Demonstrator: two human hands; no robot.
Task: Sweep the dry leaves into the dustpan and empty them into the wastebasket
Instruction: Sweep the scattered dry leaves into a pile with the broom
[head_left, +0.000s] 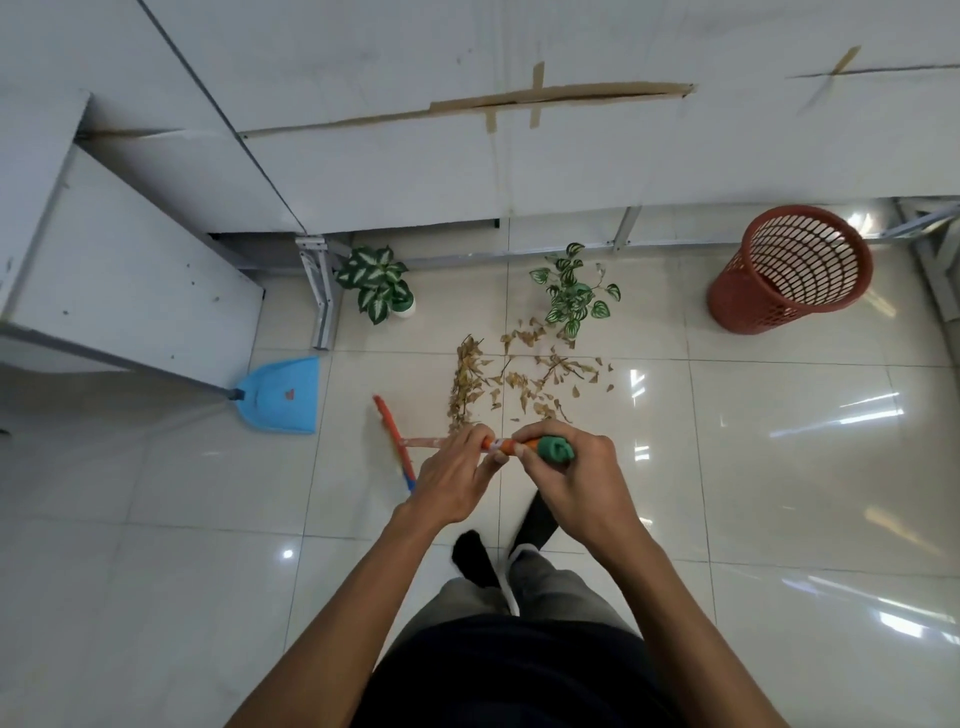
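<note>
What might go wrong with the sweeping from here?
1. The dry leaves spread right up to the trailing plant; a wide stroke of the broom, gripped by the left hand and right hand, may catch its stems.
2. The dustpan lies well to the left of the leaves, so some may scatter on the way.
3. The wastebasket stands far on the other side; a loaded dustpan could spill while carried.

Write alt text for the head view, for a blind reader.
A person's left hand and right hand grip a broom, its head low beside scattered dry leaves on a tiled floor. A blue dustpan lies to the left, a red wastebasket stands at right, two potted plants behind.
</note>
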